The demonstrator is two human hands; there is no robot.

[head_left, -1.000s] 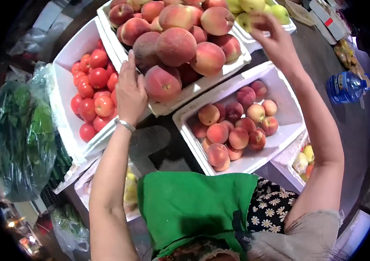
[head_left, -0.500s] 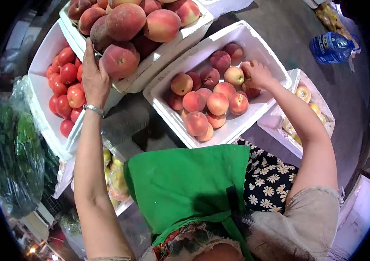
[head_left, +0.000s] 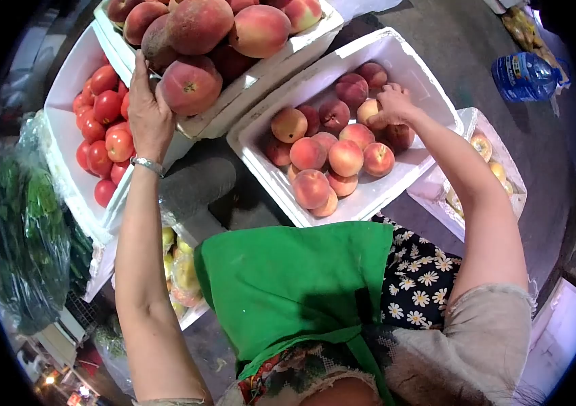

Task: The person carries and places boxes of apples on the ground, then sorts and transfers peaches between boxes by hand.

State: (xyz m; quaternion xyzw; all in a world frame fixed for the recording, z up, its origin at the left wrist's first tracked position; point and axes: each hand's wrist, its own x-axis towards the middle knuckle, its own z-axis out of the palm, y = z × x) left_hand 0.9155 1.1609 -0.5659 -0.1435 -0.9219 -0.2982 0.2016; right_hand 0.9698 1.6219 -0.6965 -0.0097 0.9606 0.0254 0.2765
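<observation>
My left hand (head_left: 150,118) rests against the near corner of a white foam box (head_left: 261,84) heaped with large peaches. Its fingers are stretched out, with the thumb beside a big peach (head_left: 192,85). On the right, my right hand (head_left: 396,107) reaches into a second white foam box (head_left: 247,145) holding smaller peaches. Its thumb and fingers curl round a pale yellow-red peach (head_left: 368,111), which they partly cover. A darker peach (head_left: 401,137) lies under the wrist. Other peaches, such as an orange-red one (head_left: 345,158), lie toward the near side.
Tomatoes (head_left: 106,108) fill a foam box at the left, beside bagged greens (head_left: 24,230). A smaller box (head_left: 518,183) of pale fruit stands right of the peaches. Bagged fruit (head_left: 183,274) sits below left. A blue-labelled water bottle (head_left: 525,76) is at the upper right.
My right hand has shifted from the darker peach at the box's right side onto the pale peach beside it. The left hand keeps its place at the box corner. The view has moved slightly.
</observation>
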